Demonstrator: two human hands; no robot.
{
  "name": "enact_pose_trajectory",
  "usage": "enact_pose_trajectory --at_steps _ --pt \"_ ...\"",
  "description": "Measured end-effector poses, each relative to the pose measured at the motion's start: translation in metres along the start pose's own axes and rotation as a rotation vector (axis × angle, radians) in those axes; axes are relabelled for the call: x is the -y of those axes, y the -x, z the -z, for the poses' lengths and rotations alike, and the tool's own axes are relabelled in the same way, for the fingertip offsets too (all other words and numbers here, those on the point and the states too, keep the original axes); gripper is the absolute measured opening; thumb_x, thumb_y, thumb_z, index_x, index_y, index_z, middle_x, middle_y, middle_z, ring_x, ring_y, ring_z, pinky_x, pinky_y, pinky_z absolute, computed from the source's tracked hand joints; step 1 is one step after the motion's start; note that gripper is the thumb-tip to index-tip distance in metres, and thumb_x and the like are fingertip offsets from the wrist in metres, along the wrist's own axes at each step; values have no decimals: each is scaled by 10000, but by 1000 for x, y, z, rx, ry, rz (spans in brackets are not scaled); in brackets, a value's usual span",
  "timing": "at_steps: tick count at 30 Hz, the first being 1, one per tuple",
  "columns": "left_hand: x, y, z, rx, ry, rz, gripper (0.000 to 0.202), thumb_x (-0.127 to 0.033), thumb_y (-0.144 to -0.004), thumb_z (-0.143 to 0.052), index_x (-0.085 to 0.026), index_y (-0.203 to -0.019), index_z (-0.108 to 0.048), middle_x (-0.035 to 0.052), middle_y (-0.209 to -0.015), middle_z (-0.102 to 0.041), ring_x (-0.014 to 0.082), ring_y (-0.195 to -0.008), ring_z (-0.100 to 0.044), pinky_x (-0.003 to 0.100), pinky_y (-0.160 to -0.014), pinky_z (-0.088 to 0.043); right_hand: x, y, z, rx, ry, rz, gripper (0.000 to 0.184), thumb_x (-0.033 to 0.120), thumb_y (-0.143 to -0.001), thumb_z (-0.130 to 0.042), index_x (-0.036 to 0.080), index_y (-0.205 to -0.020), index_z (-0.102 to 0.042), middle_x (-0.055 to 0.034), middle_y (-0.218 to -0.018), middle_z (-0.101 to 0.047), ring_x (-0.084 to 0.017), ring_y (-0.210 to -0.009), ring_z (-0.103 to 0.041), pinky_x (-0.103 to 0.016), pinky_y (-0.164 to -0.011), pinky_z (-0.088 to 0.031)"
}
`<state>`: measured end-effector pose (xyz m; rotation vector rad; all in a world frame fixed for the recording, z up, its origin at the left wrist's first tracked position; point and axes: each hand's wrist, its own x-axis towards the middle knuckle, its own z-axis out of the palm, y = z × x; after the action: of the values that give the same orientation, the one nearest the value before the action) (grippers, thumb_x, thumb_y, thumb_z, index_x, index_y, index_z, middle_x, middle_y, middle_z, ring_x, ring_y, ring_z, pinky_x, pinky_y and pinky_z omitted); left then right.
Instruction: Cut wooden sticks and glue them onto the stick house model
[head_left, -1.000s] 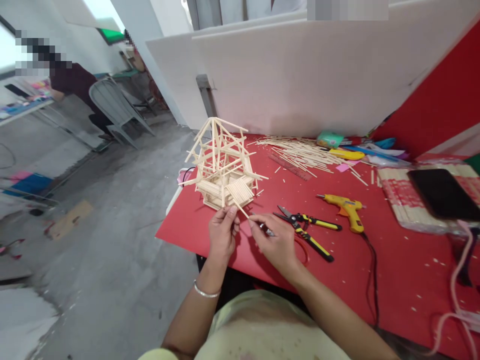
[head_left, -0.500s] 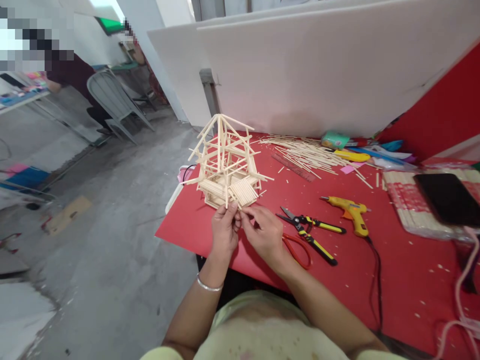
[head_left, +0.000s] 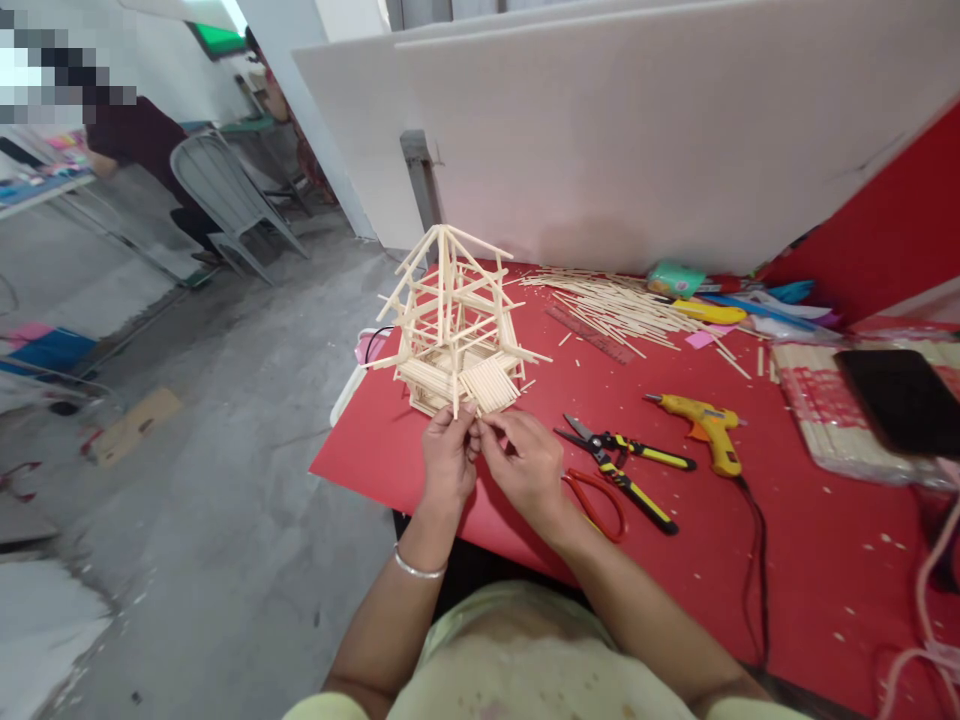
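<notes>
A grey floor [head_left: 247,450] fills the left of the frame, with a person in a dark top [head_left: 146,145] beside a chair [head_left: 214,180] at upper left; a pale board [head_left: 600,140] stands behind the red tabletop [head_left: 360,460]. Both arms reach in from the bottom edge and converge near the centre, a bracelet [head_left: 418,571] on the left wrist. The left hand [head_left: 448,460] points upward; the right hand [head_left: 526,465] slants up and leftward, its fingers bent. The stick frame [head_left: 448,300] stands upright on the tabletop just above the fingertips, its slatted panel [head_left: 491,384] directly beyond them. The fingers of both hands are pinched, nearly meeting, on a thin stick [head_left: 472,396] at the frame's near edge; most of it is hidden. Right of the hands lie red-handled pliers [head_left: 600,476], yellow-and-black shears [head_left: 637,490] and a yellow glue gun [head_left: 716,430]; loose sticks [head_left: 619,305] spread above those.
</notes>
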<state>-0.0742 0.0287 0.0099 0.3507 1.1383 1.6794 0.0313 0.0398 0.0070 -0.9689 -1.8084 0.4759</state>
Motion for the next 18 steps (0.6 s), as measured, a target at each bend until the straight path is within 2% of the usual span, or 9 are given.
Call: enact_pose_trajectory --at_steps 7,14,18 --pt "1 -1 0 3 -14 -20 333 -357 -699 -806 -149 -699 -546 -67 -497 -515 23 -383 -409 143 -374 -262 0 2 0 16 -38 -153 116 313 -914 -580 222 -954 -638 -17 -845 -709 -131 -704 -640 -264 -697 -518" --pt "2 0 2 -8 -13 -24 331 -370 -702 -805 -148 -698 -559 -70 -500 -505 23 -384 -412 141 -379 -278 0 4 1 20 -81 -153 109 297 -911 -577 230 -980 -629 -21 -872 -706 -135 -701 -633 -268 -672 -515" --pt "6 11 8 15 2 -37 274 -353 -714 -802 -146 -732 -623 -52 -545 -545 26 -420 -444 143 -417 -333 5 13 9 14 -88 -108 70 239 -900 -579 236 -948 -629 -10 -826 -691 -131 -678 -608 -263 -649 -501"
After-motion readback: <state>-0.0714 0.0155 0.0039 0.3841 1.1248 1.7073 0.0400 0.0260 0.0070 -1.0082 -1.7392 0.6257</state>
